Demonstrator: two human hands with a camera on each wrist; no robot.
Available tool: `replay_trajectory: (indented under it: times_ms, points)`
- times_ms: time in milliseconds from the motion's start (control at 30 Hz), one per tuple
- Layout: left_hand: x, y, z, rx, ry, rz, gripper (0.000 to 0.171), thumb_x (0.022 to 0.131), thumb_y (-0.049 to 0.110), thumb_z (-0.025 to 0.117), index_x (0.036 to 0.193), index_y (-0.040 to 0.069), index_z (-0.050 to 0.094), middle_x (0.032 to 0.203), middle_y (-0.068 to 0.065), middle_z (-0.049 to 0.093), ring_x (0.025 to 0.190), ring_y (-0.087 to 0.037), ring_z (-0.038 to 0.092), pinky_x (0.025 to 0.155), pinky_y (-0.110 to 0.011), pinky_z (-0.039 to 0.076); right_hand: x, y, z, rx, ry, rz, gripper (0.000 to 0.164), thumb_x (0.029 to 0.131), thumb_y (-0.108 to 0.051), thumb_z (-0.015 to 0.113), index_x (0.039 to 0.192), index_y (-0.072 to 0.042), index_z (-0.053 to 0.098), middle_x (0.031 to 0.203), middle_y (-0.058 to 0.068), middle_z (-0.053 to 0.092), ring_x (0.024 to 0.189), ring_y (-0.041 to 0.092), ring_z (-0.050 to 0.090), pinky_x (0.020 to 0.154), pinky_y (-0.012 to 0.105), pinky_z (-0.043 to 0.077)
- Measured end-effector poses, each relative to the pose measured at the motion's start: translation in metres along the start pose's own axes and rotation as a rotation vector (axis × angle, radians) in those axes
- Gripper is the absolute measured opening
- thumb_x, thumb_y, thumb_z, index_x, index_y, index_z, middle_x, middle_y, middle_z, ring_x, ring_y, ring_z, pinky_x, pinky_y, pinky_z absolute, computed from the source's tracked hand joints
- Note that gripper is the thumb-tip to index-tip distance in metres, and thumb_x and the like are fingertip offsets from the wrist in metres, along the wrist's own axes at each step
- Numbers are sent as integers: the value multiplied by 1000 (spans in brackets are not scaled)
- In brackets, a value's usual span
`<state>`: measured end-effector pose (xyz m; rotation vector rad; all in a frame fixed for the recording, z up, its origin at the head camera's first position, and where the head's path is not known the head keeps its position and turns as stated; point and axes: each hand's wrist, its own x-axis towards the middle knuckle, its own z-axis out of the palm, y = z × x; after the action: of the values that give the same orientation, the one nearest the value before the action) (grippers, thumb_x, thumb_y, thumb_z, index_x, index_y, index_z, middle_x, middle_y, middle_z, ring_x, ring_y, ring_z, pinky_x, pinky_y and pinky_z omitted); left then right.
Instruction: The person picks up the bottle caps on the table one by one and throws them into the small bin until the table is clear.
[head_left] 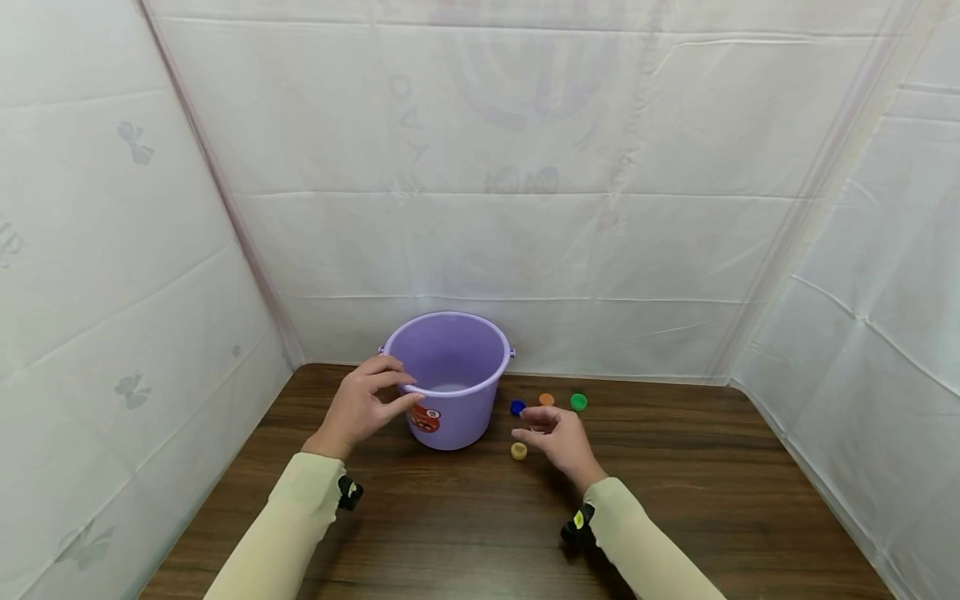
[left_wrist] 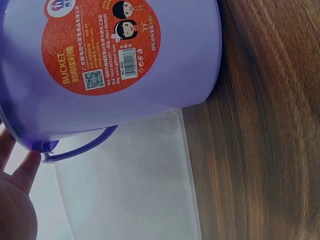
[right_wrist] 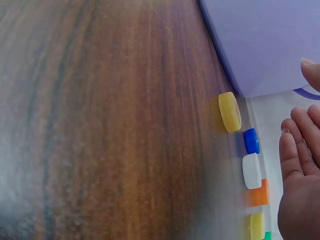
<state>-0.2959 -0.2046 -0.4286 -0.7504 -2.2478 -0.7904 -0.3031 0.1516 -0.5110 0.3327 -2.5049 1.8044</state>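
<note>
A lilac plastic bucket (head_left: pixel 465 417) with a round red label (left_wrist: pixel 100 50) stands upright on the table. My left hand (head_left: pixel 362 406) holds its near-left rim, thumb outside and fingers over the edge. My right hand (head_left: pixel 558 439) hovers right of the bucket over several small bottle caps, fingers loosely bent and nothing between them. Nearest its thumb is a yellow cap (head_left: pixel 518 451). Past the fingertips lie a blue cap (head_left: pixel 517 407), an orange cap (head_left: pixel 547 400) and a green cap (head_left: pixel 578 402). In the right wrist view, a white cap (right_wrist: pixel 252 171) and a second yellow cap (right_wrist: pixel 257 226) also show.
The dark wood table (head_left: pixel 465 517) is bordered by white sheeting (head_left: pixel 600 333) at the back and both sides. The bucket's purple handle (left_wrist: pixel 85 149) hangs down on its far side. Black wrist cameras sit on both cuffs.
</note>
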Motion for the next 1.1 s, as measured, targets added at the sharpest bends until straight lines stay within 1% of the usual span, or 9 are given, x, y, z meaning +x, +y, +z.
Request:
replay_trajectory:
  times_ms: [233,400,500,700,833,900,1033,1100]
  points:
    - [0,-1,1,-4,6,1,24,75,28,93,92,17,81,104,5,69,102,-14,63,100,-36,54,-2,1,0,-31,-23,-15,40,80,-20,89,112,0,76,115,17,76,102,27,74,83,24,60]
    - [0,-2,1,-2,7,5,24,75,28,93,92,18,80,103,5,69,103,-13,64,100,-36,54,-4,3,2,-77,-53,-14,36,81,-19,89,109,0,77,109,15,77,98,23,75,83,27,61]
    - [0,-2,1,0,6,6,23,75,28,93,92,19,80,103,5,69,103,-13,63,101,-36,54,-4,5,2,-100,-62,-2,34,80,-19,89,108,-2,78,108,12,78,97,20,74,82,26,60]
    - [0,-2,1,-6,10,12,24,74,27,94,92,18,81,103,4,69,103,-14,64,105,-28,50,-3,8,3,-149,-85,-15,35,80,-21,89,107,-2,78,107,12,78,98,23,73,84,32,61]
    - [0,-2,1,-10,17,21,25,74,26,94,92,15,81,103,3,70,102,-15,64,104,-25,50,-2,8,3,-186,-95,-18,34,81,-22,89,107,-3,78,105,10,78,97,21,73,83,30,60]
    - [0,-2,0,-10,16,21,25,74,26,94,92,15,81,103,3,70,102,-15,64,103,-25,51,-2,7,3,-198,-99,-14,33,81,-22,89,107,-4,78,104,8,78,96,20,73,83,30,60]
    - [0,-2,1,-5,10,18,24,74,28,94,92,19,81,103,5,69,102,-14,64,102,-30,52,-2,5,3,-219,-107,-10,33,81,-21,89,107,-5,78,103,7,78,96,20,73,83,30,60]
    - [0,-2,1,-7,11,18,24,74,28,94,91,18,81,103,4,69,102,-14,64,101,-31,52,-2,5,3,-230,-117,-12,33,81,-21,89,107,-5,78,103,6,78,96,19,73,83,30,60]
